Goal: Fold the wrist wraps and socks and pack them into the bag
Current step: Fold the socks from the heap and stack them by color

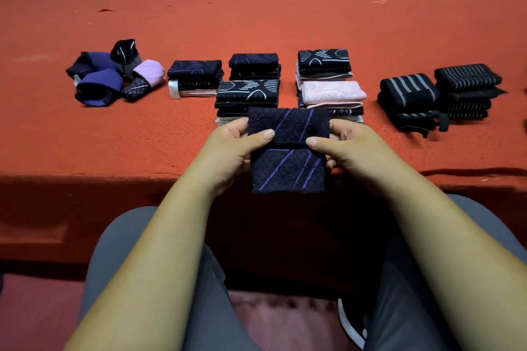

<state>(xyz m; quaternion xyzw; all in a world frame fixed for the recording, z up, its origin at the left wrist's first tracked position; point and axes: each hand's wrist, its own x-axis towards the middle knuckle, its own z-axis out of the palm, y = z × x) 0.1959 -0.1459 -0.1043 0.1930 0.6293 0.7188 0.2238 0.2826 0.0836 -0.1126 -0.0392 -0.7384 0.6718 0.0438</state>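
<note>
We find only one label: a white tag (174, 89) sticks out at the left end of one stack of folded socks (195, 74), and its print is too small for us to read. The knit patterns on the socks carry no lettering that we can make out.

Both hands are raised side by side at the near edge of the table (256, 14), which is covered in red cloth, and both grip the same sock (288, 157). It is dark navy with a diamond weave and slanting purple stripes, and its top part is folded down over the lower part. The left hand (228, 148) pinches the sock's left edge, with the left thumb (263, 135) lying flat on the folded flap and the fingers curled behind. The right hand (345, 145) mirrors it on the right edge, with the right thumb (316, 142) pressed on the flap's lower rim. The two thumb tips point toward each other, close but apart. Both forearms reach forward over grey trousers (137, 251).

Behind the sock we see four more stacks (246, 94) of folded socks, mostly dark, one topped with a pale pink pair (332, 95). To the right stand two piles of black wrist wraps (407, 94) with grey stripes, just beside each other. At far left lies a loose heap of socks (114, 74) in blue, black and lilac.
</note>
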